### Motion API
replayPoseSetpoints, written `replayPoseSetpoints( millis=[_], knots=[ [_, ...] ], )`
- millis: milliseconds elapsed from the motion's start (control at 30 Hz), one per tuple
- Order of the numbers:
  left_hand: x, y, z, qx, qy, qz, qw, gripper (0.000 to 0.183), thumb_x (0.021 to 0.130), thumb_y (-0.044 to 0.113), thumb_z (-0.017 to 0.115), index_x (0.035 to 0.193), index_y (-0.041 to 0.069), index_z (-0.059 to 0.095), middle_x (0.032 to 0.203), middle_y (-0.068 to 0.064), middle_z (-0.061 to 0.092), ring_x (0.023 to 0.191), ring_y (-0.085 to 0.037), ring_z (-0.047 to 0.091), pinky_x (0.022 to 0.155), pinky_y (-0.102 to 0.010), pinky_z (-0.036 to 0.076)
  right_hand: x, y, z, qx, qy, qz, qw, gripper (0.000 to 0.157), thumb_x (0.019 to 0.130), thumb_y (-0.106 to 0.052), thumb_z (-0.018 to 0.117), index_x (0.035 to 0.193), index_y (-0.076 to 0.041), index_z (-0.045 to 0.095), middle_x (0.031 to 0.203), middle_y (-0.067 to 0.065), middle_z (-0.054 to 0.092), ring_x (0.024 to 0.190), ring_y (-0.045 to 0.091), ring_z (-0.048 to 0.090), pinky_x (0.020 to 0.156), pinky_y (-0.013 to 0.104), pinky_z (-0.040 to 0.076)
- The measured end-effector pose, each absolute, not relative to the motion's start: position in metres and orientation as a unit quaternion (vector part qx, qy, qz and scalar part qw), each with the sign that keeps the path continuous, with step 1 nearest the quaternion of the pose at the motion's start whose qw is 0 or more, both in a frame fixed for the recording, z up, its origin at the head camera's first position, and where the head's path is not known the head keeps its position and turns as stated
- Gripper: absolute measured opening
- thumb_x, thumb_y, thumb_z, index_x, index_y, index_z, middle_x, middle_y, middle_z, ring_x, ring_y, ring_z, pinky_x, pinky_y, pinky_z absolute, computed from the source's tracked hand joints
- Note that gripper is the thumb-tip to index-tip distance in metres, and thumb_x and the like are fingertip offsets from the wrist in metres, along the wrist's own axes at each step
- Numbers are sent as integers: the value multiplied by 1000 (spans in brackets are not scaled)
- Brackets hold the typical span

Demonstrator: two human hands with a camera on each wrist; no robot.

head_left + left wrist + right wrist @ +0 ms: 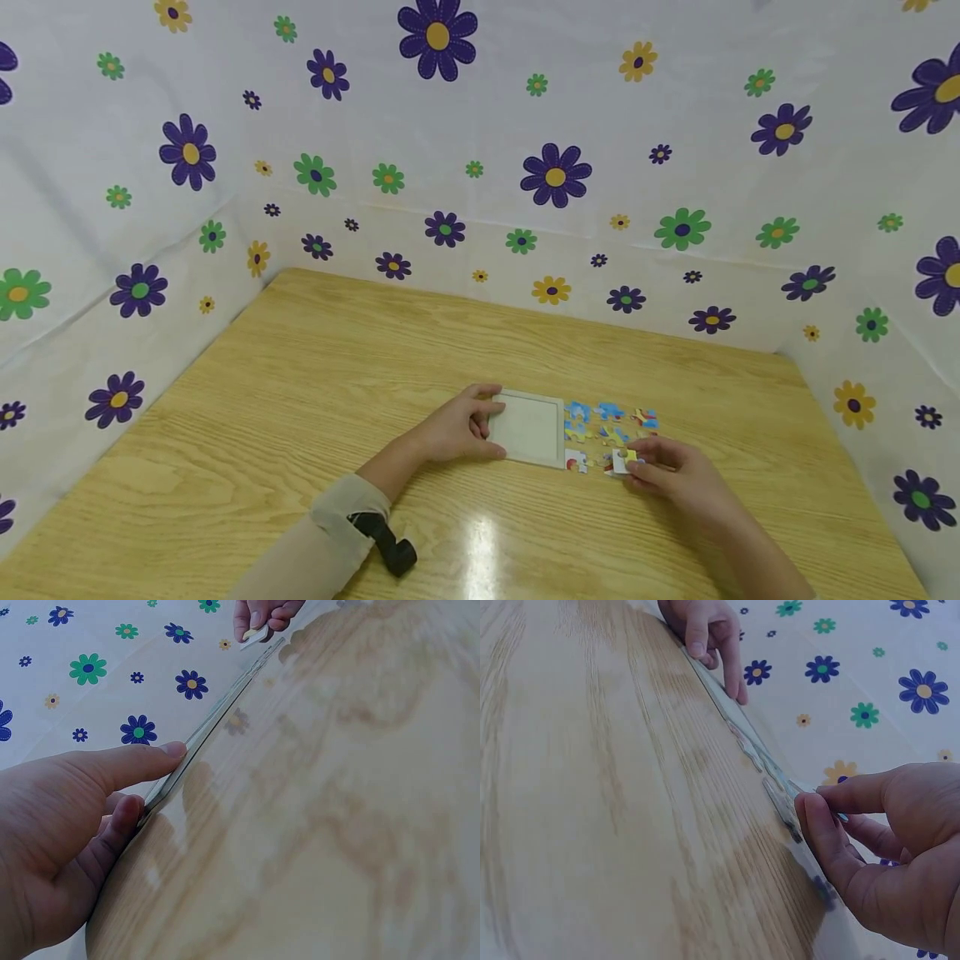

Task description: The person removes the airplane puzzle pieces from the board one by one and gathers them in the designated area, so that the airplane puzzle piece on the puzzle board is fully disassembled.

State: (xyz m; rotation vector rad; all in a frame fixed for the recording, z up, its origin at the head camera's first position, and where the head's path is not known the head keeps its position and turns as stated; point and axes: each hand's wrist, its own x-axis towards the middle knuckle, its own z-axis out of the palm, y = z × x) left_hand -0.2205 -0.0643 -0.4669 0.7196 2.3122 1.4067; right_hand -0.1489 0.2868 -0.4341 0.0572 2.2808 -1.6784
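A shallow off-white puzzle frame (527, 427) lies flat on the wooden table. My left hand (459, 425) holds it along the left side, thumb at the near corner and fingers by the far one. Right of the frame, several loose jigsaw pieces (577, 432) with blue, yellow and red print are laid in rows. Between thumb and fingers, my right hand (686, 482) pinches one white and yellow jigsaw piece (621, 462) over the near right end of these rows. The right wrist view shows that pinch edge-on, with pieces (780, 806) lying on the table beside the fingertips.
The wooden table (337, 350) runs back to a white cloth (480, 125) printed with flowers, which also hangs at both sides. A black strap with a small cylindrical device (397, 554) sits on the left sleeve.
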Motion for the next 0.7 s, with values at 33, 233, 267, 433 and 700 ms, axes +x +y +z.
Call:
replayPoseSetpoints(
  millis=[33,233,267,433,700],
  knots=[
    [-220,-64,-467,254,814,495,170,74,82,21,84,144,-1,51,161,-4,29,87,-13,52,74,-20,47,-148,289,-434,21,795,-586,153,43,96,-5,65,131,15,51,106,7,63,91,12,70,83,27,59],
    [-219,-64,-464,254,812,496,171,74,82,21,84,144,-1,51,161,-4,29,87,-13,52,74,-20,46,-144,301,-433,40,797,-582,155,44,98,-10,64,131,15,49,106,6,59,92,11,69,86,28,58],
    [-219,-64,-464,254,812,496,171,74,82,20,84,144,-1,51,161,-4,29,87,-14,52,74,-20,46,-143,303,-433,46,798,-580,156,44,98,-11,64,131,15,50,106,7,59,92,11,69,86,28,58],
    [-220,-63,-465,253,812,497,172,74,82,20,84,144,-1,51,161,-4,29,87,-14,52,73,-20,46,-141,312,-434,65,806,-568,155,44,99,-11,62,131,15,48,108,7,61,92,11,69,85,26,58],
    [-220,-63,-468,255,817,489,168,74,82,21,84,145,0,50,162,-2,27,88,-13,52,74,-20,47,-141,320,-433,80,815,-553,156,43,100,-12,61,131,15,48,105,6,62,89,11,69,81,25,58]
  ],
)
